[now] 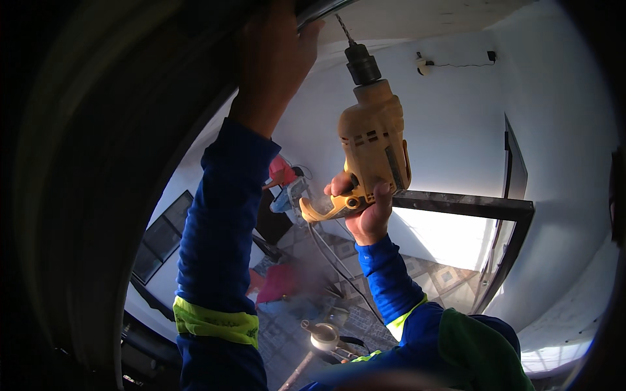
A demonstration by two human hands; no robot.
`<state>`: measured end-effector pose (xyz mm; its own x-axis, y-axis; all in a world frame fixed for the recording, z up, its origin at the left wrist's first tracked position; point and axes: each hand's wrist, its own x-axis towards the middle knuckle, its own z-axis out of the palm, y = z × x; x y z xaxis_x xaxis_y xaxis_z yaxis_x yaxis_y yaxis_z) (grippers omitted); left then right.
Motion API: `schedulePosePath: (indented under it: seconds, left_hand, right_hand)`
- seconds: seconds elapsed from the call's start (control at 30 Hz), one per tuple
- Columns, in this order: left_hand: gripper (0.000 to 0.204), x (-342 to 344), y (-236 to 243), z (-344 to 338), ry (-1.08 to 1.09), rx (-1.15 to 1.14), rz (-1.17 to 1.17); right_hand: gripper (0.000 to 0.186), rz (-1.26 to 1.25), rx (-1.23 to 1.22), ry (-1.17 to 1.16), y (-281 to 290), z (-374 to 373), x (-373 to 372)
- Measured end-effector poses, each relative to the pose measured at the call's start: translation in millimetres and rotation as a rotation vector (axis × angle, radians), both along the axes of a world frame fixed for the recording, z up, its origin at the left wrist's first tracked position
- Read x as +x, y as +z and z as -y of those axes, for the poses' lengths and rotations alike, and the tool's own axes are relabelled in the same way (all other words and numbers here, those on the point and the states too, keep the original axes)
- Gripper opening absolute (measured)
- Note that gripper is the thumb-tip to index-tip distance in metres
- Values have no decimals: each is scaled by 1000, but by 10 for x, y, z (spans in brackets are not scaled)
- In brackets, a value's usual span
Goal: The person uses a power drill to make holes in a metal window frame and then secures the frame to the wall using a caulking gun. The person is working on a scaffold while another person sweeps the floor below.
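Observation:
A yellow corded power drill [373, 140] points upward in my right hand [370, 218], whose fingers and thumb wrap round its handle. Its black chuck [362, 64] carries a spiral drill bit [345, 30], and the bit's tip is close to a shiny metal bar [324, 9] at the top edge. My left hand [277, 65] is raised to that bar, its thumb beside the bar's edge; the other fingers are mostly in shadow or out of view. From the drill's handle a dark cord [339, 268] hangs down toward the floor.
Below, a person in a pink top [280, 171] and another in a dark pink top [279, 285] are at work. A dark metal frame [463, 203] stands right. A small fixture with a wire [422, 64] is on the white wall. A cream round object [324, 337] sits low over the tiled floor [450, 280].

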<state>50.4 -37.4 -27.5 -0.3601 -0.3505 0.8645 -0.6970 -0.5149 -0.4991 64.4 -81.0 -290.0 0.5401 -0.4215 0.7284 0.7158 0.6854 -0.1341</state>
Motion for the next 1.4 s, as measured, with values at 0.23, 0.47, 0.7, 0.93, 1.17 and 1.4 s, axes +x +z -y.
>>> schedulePosePath:
  seconds: [0.23, 0.47, 0.7, 0.93, 1.17, 1.4]
  left_hand:
    - [37, 31, 119, -26, -69, 93, -14]
    - [29, 35, 138, 28, -121, 82, 20]
    - [27, 23, 123, 45, -110, 51, -6]
    - [26, 0, 124, 42, -112, 62, -1]
    - [25, 0, 127, 40, -88, 70, 6]
    - [28, 15, 117, 34, -88, 74, 31]
  right_hand:
    - [85, 11, 7, 7, 51, 7, -52]
    - [82, -32, 16, 18, 40, 33, -148]
    - [49, 167, 107, 319, 1, 27, -177]
    - [81, -11, 25, 24, 22, 16, -116]
    - [83, 12, 49, -11, 26, 29, -69]
    - [85, -18, 38, -10, 46, -4, -129]
